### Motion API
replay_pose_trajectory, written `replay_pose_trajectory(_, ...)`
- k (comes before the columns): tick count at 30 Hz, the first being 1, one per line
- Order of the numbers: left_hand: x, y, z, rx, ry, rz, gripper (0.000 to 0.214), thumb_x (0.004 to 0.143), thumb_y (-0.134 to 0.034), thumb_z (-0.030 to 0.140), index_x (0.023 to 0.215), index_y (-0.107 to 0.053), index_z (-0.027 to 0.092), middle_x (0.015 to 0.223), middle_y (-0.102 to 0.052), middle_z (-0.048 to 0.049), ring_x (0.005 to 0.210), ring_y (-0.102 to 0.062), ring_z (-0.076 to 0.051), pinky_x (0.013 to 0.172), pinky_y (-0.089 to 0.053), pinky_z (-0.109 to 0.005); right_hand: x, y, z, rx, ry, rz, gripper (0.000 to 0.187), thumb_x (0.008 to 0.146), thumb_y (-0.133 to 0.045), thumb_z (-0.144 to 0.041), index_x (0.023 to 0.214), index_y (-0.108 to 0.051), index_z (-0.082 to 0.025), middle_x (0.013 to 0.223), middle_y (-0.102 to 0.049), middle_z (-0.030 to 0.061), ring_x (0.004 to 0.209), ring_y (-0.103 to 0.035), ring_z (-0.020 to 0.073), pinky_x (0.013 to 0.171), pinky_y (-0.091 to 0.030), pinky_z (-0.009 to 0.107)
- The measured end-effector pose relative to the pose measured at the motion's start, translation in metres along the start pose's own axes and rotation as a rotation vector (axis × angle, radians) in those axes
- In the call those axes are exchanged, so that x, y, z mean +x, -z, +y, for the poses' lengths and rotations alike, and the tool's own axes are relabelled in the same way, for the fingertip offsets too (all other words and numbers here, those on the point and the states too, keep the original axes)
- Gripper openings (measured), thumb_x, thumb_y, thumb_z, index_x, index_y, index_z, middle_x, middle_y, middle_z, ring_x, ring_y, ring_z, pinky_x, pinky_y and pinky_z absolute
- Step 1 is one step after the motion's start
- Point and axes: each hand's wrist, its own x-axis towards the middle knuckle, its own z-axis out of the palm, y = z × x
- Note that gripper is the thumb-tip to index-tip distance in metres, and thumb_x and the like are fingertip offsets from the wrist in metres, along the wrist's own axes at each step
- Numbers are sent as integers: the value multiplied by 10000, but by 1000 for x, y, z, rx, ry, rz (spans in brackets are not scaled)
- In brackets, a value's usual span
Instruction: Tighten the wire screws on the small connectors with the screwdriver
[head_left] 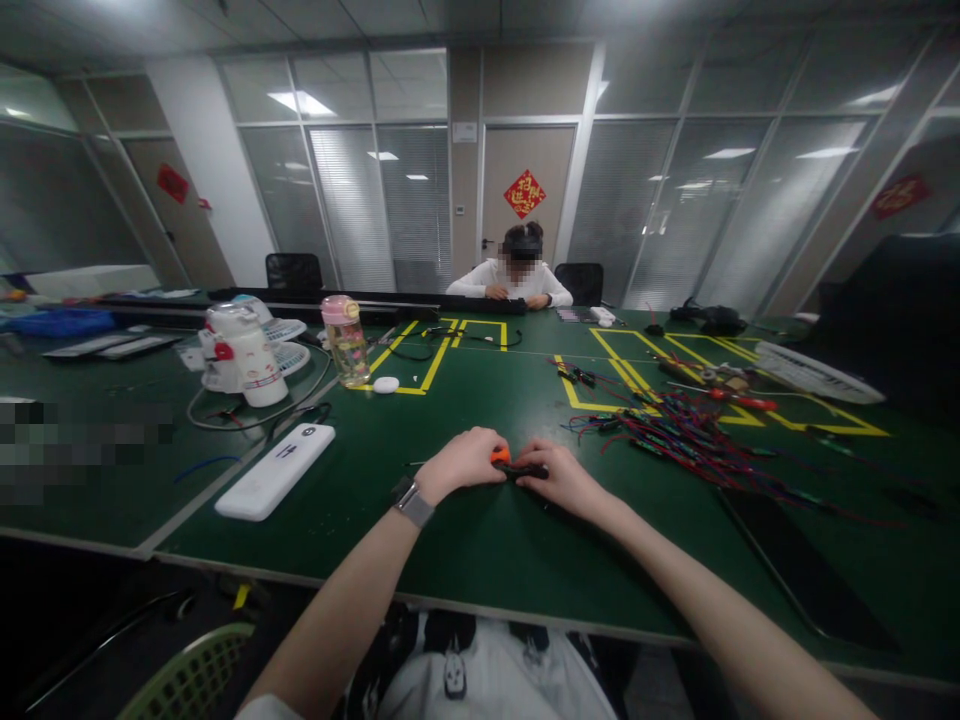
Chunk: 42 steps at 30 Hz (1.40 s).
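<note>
Both of my hands meet over the green table near its front edge. My left hand (472, 458), with a watch on the wrist, has its fingers closed around a small orange-and-black object (500, 456). A thin dark rod (412, 464) pokes out left of that hand; whether it belongs to the orange object I cannot tell. My right hand (556, 474) pinches a short black piece (531, 470), whose left end reaches the left fingertips. The fingers hide much of both objects, so their exact kind is unclear.
A white power bank (276, 472) lies left, with a white bottle (251, 355) and pink-lidded bottle (345, 345) behind. Tangled red and blue wires (682, 440) spread right, beside a dark flat panel (806, 565). Across the table (360, 540) sits another person (517, 275).
</note>
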Motion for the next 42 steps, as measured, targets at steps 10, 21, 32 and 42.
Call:
replay_pose_trajectory(10, 1, -2, 5, -5, 18, 35, 201, 728, -648, 280, 914, -688, 216, 975, -664, -56, 852, -621, -207, 682, -441, -250, 3, 1, -4, -68, -17, -34, 203, 751, -658, -103, 927, -744, -156, 874, -651, 60, 772, -604, 176, 721, -466, 267)
replay_pose_trajectory(21, 5, 4, -4, -68, 53, 222, 240, 794, -611, 305, 995, -693, 202, 1029, -639, -69, 907, -620, -198, 819, -471, -280, 10, -4, 15, -26, -81, 23, 170, 736, -664, -145, 887, -741, -152, 847, -638, 49, 724, -592, 156, 659, -457, 242)
replay_pose_trajectory(32, 2, 13, 4, -169, 85, 596, 158, 836, -564, 198, 928, -693, 201, 918, -664, -37, 819, -630, -164, 806, -502, -290, 58, 5, 56, -210, -275, 143, 172, 749, -654, -182, 874, -765, -140, 796, -719, 72, 748, -635, 181, 663, -444, 227)
replay_pose_trajectory(42, -7, 23, 11, -206, 63, 617, 181, 860, -540, 193, 975, -679, 213, 970, -674, -26, 876, -638, -166, 842, -504, -294, 118, 27, 116, -295, -522, 262, 166, 763, -647, -161, 874, -766, -122, 818, -741, 108, 836, -675, 211, 717, -467, 223)
